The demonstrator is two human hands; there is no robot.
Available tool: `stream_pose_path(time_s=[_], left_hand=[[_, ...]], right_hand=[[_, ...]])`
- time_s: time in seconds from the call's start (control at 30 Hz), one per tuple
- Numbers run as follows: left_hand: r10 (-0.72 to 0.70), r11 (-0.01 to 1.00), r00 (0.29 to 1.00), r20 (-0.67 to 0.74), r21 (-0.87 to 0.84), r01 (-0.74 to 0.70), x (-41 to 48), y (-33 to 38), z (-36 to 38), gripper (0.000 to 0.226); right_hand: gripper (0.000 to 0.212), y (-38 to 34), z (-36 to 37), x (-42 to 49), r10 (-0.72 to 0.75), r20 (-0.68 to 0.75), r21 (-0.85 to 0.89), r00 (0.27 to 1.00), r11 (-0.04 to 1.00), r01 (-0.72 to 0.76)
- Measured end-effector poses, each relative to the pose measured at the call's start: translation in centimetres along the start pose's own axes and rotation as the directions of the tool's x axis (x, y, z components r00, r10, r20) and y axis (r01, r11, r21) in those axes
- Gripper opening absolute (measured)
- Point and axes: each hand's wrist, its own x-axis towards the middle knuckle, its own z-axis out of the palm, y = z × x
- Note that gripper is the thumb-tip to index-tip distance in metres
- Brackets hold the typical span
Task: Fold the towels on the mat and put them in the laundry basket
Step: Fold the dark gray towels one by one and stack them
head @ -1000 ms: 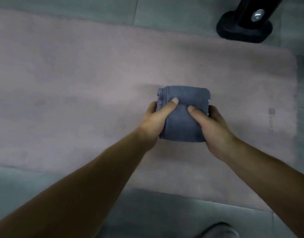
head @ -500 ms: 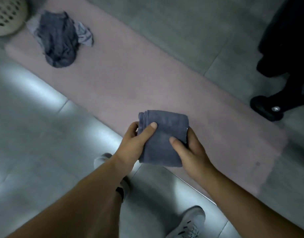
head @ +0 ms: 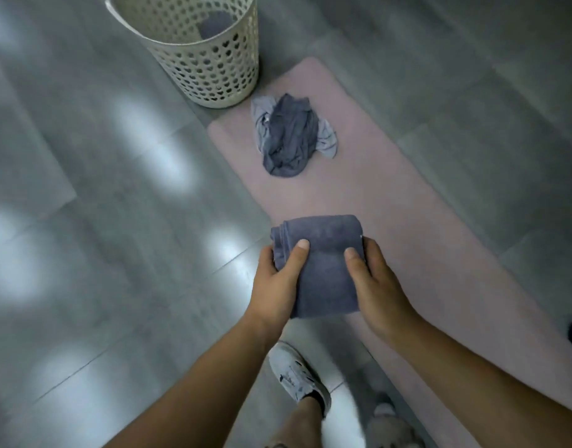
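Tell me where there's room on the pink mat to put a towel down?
The mat is bare between the crumpled towel pile and the folded towel that the left hand and right hand hold. More bare mat lies right of the right hand. The far end is crowded: the pile sits there, close beside the basket.

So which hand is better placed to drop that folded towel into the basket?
Probably the left hand: both hands hold the folded towel, but the basket stands ahead and to the left, on that hand's side; the right hand would reach across.
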Motion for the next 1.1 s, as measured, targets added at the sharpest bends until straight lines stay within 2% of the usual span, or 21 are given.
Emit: stream_pose_path(time_s=[0.37, 0.57, 0.7, 0.83, 1.0, 1.1], left_hand=[[0.096, 0.989, 0.995, -0.008, 0.115, -0.095, 14.9, 19.6, -11.4, 0.037], [0.113, 0.986, 0.993, -0.020, 0.122, -0.110, 26.1, 30.6, -17.5, 0.022], [0.120, 0.981, 0.993, -0.012, 0.153, -0.116, 33.5, 36.8, -20.6, 0.036], [0.125, 0.970, 0.991, 0.047, 0.204, -0.132, 41.5, 42.3, -23.0, 0.045], [0.094, 0.950, 0.981, 0.169, 0.280, -0.139, 52.1, 48.1, -24.2, 0.043], [0.053, 0.907, 0.977, 0.207, 0.400, -0.134, 58.1, 50.7, -24.3, 0.055]], right_hand=[[0.020, -14.6, 12.9, 17.2, -0.047, 0.097, 0.054, 0.994, 0.998, 0.042], [0.030, -22.2, 21.6, 29.6, -0.026, 0.149, 0.055, 0.988, 0.998, 0.018], [0.026, -26.7, 25.8, 37.5, -0.042, 0.139, 0.015, 0.989, 0.999, 0.040], [0.030, -30.0, 29.3, 45.1, -0.043, 0.064, -0.030, 0.997, 0.999, 0.045], [0.027, -33.1, 33.4, 53.2, 0.012, -0.137, 0.055, 0.991, 0.998, -0.005], [0.031, -33.9, 35.9, 58.0, 0.098, -0.255, 0.178, 0.962, 0.983, -0.053]])
